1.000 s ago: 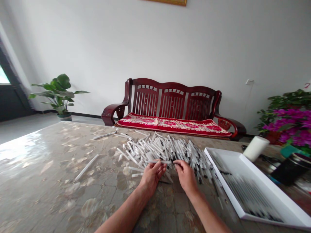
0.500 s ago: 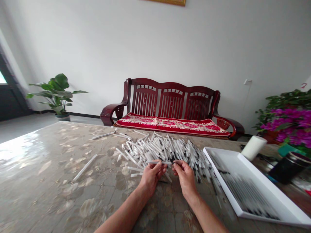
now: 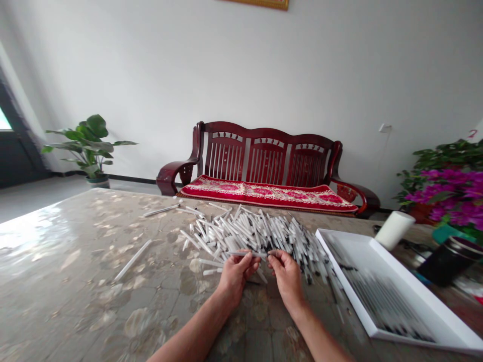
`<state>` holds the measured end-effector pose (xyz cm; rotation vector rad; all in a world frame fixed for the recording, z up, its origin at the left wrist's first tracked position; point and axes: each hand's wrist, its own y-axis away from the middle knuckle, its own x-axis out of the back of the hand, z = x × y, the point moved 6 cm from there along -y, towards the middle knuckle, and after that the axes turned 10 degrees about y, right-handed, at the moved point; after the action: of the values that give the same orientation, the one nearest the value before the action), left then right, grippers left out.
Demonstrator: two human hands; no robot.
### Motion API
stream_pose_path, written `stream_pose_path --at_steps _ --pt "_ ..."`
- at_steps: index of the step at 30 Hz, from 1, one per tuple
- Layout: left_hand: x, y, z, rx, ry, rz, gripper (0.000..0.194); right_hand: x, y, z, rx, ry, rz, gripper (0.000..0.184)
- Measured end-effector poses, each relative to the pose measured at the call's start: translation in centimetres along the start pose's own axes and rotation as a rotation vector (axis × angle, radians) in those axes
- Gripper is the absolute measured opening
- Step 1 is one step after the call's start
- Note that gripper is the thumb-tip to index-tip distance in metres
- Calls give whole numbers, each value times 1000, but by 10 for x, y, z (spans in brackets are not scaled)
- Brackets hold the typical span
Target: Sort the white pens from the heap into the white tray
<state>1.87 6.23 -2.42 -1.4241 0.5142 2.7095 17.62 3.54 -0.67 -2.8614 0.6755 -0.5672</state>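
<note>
My left hand [image 3: 234,275] is closed, pinching a slim pen [image 3: 258,254] with a translucent whitish barrel, held level just above the table. My right hand [image 3: 287,276] is closed at the pen's dark right end, with thumb and fingertips pressed together there. What exactly sits between those fingertips is too small to make out. Right behind both hands lies a loose pile of similar white pens [image 3: 241,229], some with black ends. To the right, a white tray [image 3: 418,289] holds a row of pens [image 3: 388,301] laid side by side.
A single white tube [image 3: 133,260] lies left on the patterned table [image 3: 83,281]. Beyond the tray are a white roll [image 3: 395,230], a black cup [image 3: 449,261] and purple flowers [image 3: 453,191]. A red wooden bench [image 3: 266,156] stands behind the table.
My right hand has moved slightly left and its fingertips now meet the pen's end; a second ago they were a little apart from it. My left hand stays nearly still.
</note>
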Motion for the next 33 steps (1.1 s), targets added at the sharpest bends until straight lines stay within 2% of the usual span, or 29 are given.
stream_pose_path --at_steps 4,7,12,18,24,29,33 --pt "0 1 2 -28 -13 -5 20 1 4 -14 186 215 22 25" --pt "1 2 3 -50 -15 -9 24 0 9 -22 277 365 34 24" --pt "-2 6 0 -58 -29 -33 29 -1 10 -26 327 557 62 40" --pt "-3 8 -1 -61 -43 -35 28 0 8 -18 190 423 -73 54" --pt "-1 6 -3 -49 -59 -30 26 6 11 -27 251 372 -70 49" --pt "0 6 -4 -48 -90 -29 26 5 8 -21 182 408 -107 57" --pt "1 6 -2 -60 -92 -22 26 3 10 -23 235 391 -123 46"
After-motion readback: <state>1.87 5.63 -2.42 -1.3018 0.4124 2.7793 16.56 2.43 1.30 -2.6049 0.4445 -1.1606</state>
